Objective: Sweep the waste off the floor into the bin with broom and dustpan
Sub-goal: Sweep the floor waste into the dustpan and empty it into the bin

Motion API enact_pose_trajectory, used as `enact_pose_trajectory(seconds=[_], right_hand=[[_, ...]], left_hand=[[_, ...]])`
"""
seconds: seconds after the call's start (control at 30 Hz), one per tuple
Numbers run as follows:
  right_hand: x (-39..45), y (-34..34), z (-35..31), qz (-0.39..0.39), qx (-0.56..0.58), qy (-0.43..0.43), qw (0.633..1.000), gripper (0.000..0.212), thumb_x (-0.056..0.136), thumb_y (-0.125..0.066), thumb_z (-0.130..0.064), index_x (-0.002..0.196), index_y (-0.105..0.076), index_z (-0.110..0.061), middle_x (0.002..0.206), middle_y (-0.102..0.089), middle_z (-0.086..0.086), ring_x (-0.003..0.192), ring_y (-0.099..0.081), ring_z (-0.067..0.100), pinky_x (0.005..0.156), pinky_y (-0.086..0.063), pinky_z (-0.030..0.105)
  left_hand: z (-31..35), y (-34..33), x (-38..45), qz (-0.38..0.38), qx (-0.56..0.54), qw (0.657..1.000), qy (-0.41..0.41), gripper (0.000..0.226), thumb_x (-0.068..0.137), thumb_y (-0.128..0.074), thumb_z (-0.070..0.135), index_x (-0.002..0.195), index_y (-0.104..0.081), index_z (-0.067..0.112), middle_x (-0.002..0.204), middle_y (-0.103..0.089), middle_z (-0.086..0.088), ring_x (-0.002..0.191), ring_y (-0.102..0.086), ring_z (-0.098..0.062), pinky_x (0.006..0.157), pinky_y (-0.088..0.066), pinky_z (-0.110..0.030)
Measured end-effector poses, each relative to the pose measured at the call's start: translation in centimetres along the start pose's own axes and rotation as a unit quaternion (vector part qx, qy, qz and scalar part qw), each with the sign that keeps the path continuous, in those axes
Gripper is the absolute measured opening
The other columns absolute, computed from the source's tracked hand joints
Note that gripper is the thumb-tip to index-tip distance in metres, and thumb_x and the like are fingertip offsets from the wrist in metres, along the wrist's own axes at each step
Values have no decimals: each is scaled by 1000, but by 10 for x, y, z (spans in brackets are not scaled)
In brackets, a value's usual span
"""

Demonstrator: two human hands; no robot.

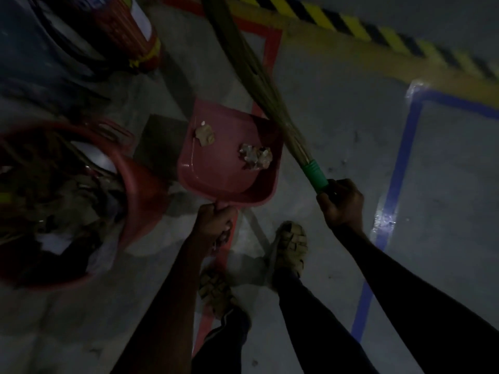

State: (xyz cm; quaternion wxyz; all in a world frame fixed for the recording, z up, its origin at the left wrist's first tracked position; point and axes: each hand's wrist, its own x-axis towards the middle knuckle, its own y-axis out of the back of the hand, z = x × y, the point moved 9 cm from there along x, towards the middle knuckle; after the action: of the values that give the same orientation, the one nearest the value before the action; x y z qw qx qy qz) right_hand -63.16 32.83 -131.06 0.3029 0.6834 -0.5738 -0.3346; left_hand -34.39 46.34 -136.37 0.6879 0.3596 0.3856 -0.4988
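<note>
A pink dustpan (216,168) hangs above the floor at the centre, held by its handle in my left hand (216,222). Two scraps of waste lie in it: a brown piece (205,134) near its back left and a crumpled pale wad (255,157) to the right. My right hand (340,205) grips the green handle of a grass broom (259,85), whose bristles stretch up and left past the dustpan's right edge. The red bin (135,182) stands just left of the dustpan, filled with dark rubbish.
A second red bin (121,31) stands at the top left beside a dark blue object. Red, blue and yellow-black tape lines mark the grey floor. My two sandalled feet (290,247) stand below the dustpan.
</note>
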Motion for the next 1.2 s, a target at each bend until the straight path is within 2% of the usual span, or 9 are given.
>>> enact_pose_trajectory(seconds=[0.23, 0.33, 0.43, 0.57, 0.7, 0.9, 1.07, 1.13, 1.2], right_hand=[[-43, 127, -87, 22, -24, 13, 999, 35, 79, -52, -33, 68, -61, -1, 65, -53, 14, 66, -50, 24, 56, -22, 29], [-64, 167, -112, 23, -46, 50, 997, 34, 82, -51, -30, 66, -57, -1, 63, -53, 14, 67, -52, 26, 54, -31, 30], [-84, 195, -132, 15, -60, 64, 996, 32, 86, -50, -33, 71, -59, -5, 66, -53, 10, 71, -52, 26, 58, -21, 29], [-115, 212, -163, 8, -49, 38, 998, 47, 88, -53, -35, 121, -63, -4, 92, -58, 12, 82, -45, 10, 64, -34, 26], [-139, 218, -221, -22, -22, 63, 998, 83, 88, -65, -18, 155, -17, -3, 116, -53, 22, 93, -53, 28, 71, -39, 31], [-165, 209, -276, -71, -12, 135, 988, 83, 93, -64, -9, 155, -9, 1, 125, -48, 21, 75, -49, 21, 55, -40, 32], [-181, 189, -259, -170, 55, -98, 979, 46, 99, -54, -29, 132, -24, -38, 81, -65, 1, 62, -63, 16, 66, -56, 49], [-181, 186, -265, -175, 59, -92, 979, 43, 100, -53, -32, 130, -23, -40, 91, -67, 3, 67, -65, 21, 69, -56, 49], [-179, 189, -284, -147, 35, 4, 989, 44, 100, -55, -27, 130, -24, -34, 115, -62, 12, 71, -65, 30, 65, -56, 48]], left_hand=[[34, -6, -144, -7, -83, 995, -49, 27, 96, -62, 13, 72, -48, 8, 50, -40, -3, 34, -33, -11, 40, -25, -18], [35, -7, -184, -14, -134, 989, -56, 34, 94, -63, 11, 66, -43, 14, 51, -39, -2, 36, -32, -13, 45, -26, -23], [36, 1, -229, -19, -167, 983, -66, 35, 93, -62, 14, 63, -44, 17, 49, -39, -1, 36, -31, -12, 44, -25, -21], [22, 38, -287, 17, -206, 978, -42, 40, 95, -64, 20, 60, -44, 17, 46, -37, 2, 34, -30, -11, 43, -24, -18], [6, 94, -331, 107, -210, 971, -33, 40, 96, -64, 22, 61, -46, 10, 46, -38, -5, 30, -31, -13, 38, -25, -15], [-26, 160, -348, 179, -271, 946, -26, 31, 95, -67, 12, 70, -49, 11, 53, -41, -5, 31, -33, -10, 38, -27, -16], [-25, 190, -332, 190, -278, 942, -10, 27, 93, -68, 12, 70, -56, 10, 51, -43, -3, 31, -35, -8, 37, -28, -15], [-20, 195, -321, 188, -268, 945, 0, 29, 94, -67, 14, 68, -54, 12, 50, -42, -2, 30, -34, -8, 36, -27, -14], [-18, 198, -308, 184, -254, 949, 4, 34, 95, -65, 16, 65, -49, 14, 45, -41, 1, 29, -34, -7, 35, -26, -14]])
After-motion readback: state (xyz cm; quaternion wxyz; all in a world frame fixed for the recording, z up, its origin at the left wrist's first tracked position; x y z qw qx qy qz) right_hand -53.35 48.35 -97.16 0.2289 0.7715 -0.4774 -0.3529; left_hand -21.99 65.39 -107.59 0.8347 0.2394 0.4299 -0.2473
